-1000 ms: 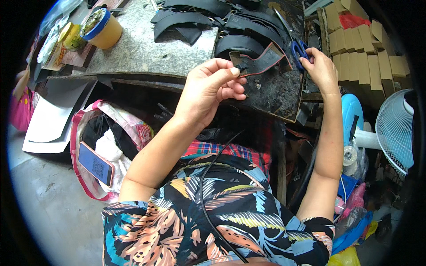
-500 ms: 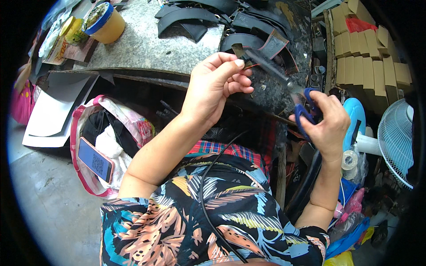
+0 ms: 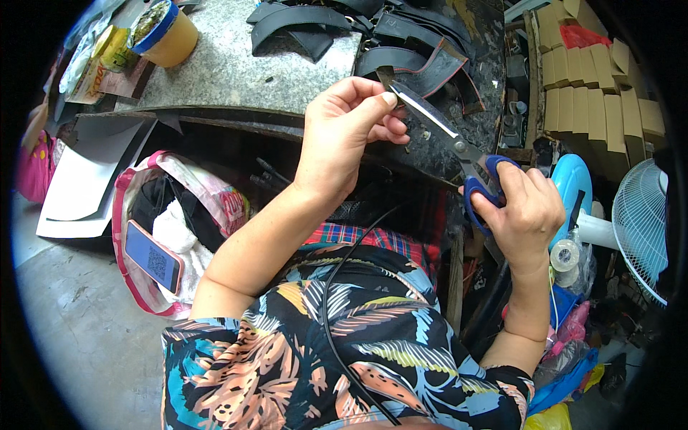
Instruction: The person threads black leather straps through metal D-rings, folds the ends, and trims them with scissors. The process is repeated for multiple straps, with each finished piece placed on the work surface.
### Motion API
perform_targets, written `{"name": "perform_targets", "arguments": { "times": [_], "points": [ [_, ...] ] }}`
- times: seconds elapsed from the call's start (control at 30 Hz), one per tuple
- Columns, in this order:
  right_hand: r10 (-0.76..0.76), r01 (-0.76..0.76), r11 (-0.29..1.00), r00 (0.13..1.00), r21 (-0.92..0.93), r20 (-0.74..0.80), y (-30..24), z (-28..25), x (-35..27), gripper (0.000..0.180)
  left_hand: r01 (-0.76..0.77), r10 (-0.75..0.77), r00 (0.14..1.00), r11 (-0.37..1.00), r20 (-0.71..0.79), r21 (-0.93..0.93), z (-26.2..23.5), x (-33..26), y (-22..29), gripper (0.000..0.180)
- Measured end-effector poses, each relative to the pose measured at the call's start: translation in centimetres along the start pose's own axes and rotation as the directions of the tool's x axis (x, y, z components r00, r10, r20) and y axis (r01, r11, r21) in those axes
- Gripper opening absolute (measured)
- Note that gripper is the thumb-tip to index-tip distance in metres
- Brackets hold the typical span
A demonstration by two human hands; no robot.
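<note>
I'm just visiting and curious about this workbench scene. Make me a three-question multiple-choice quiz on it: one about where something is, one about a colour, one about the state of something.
1. Where does the phone lie?
A. on the stone bench top
B. in the pink-trimmed bag on the floor
C. on the stacked cardboard boxes

2. What colour are the handles of the scissors?
A. blue
B. red
C. yellow

3. What is the left hand doing?
A. resting flat on the bench
B. holding the phone
C. pinching something small and dark at the tips of the scissors

Answers:
1 B: the phone rests on cloth inside the open bag, left of the person's arm.
2 A: blue loops show around the fingers of the right hand.
3 C: its thumb and forefinger close together right at the blade tips.
</note>
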State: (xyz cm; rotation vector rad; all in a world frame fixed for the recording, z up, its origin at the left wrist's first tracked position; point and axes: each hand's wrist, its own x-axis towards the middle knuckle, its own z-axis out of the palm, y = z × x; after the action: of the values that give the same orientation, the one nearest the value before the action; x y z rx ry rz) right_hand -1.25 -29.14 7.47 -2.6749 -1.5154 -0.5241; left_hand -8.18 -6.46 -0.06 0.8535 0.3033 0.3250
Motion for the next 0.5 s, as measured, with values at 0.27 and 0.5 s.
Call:
{"name": "perform_targets", "arguments": {
  "times": [0.27,0.5],
  "points": [
    [0.011,-0.009,1.0,0.996,-0.027,0.086,-0.2,-1.5,0.4,0.047,-0.032,0.032,0.999,0.998,0.008,0.062,-0.1,-0.1,-0.5,0.01],
    [-0.004,0.009,0.998,0.996,-0.054,0.084,-0.5,-1.7,0.2,0.047,-0.091,0.091,0.996,0.991,0.011,0.096,0.0,-0.1,-0.7,0.01]
  ]
}}
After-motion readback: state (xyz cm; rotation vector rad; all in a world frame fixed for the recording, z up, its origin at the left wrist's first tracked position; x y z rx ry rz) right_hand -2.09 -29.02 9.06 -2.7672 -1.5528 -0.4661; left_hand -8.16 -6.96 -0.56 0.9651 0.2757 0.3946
